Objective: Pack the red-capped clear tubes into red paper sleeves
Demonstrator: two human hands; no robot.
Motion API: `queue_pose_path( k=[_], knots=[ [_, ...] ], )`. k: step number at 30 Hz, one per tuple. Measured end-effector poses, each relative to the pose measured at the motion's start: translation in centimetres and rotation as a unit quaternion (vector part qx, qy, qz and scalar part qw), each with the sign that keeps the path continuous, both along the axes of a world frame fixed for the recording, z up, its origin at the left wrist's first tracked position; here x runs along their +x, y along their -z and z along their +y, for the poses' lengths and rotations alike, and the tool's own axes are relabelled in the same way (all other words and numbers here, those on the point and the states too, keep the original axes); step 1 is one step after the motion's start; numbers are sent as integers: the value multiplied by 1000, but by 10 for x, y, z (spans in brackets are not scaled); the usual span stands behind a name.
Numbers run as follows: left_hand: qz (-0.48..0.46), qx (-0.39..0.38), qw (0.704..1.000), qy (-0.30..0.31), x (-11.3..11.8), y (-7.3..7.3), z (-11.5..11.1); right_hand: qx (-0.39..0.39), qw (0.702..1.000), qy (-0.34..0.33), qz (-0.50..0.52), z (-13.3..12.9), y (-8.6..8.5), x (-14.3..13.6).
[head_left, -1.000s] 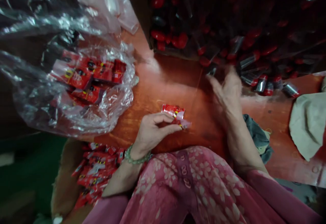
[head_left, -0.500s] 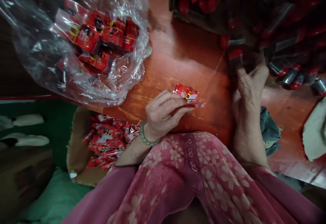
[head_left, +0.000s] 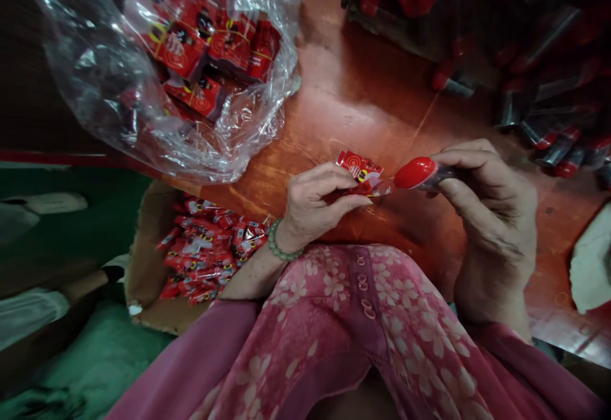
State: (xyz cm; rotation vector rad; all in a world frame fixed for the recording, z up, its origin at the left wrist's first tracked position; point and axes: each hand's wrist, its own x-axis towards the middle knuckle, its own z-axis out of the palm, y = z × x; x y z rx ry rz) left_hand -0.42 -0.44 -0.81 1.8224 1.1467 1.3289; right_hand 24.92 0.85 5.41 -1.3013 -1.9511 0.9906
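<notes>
My left hand (head_left: 322, 203), with a green bead bracelet at the wrist, is closed on a small red printed packet (head_left: 370, 183) with a clear plastic end. In my right hand (head_left: 496, 210) is a small item with a rounded red top (head_left: 415, 172) and a dark body, pinched between thumb and fingers. Its red tip points left and lies close to the packet's clear end; whether they touch I cannot tell. Another red printed packet (head_left: 356, 162) lies on the table just beyond my left fingers.
An open clear plastic bag (head_left: 258, 133) with bundled red packets lies at the upper left. A cardboard box (head_left: 146, 254) of filled red packets stands below it. Red-topped items (head_left: 568, 140) are heaped at the upper right on the reddish table (head_left: 324, 83). Another person's foot (head_left: 114, 270) shows at lower left.
My right hand has come from the heap at the right toward my left hand, now with a red-topped item in it. My left hand keeps its hold on the packet.
</notes>
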Motion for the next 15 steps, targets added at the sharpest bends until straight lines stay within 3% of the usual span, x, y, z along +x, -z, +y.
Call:
queue_pose_path(
  k=[4,15],
  knots=[
    [-2,29,999,17,1,1,0,-16,998,-38,45,5,-4,-3],
    [71,18,994,83,5,1,-4,-38,964,-185,-185,9,-25,-1]
  ],
)
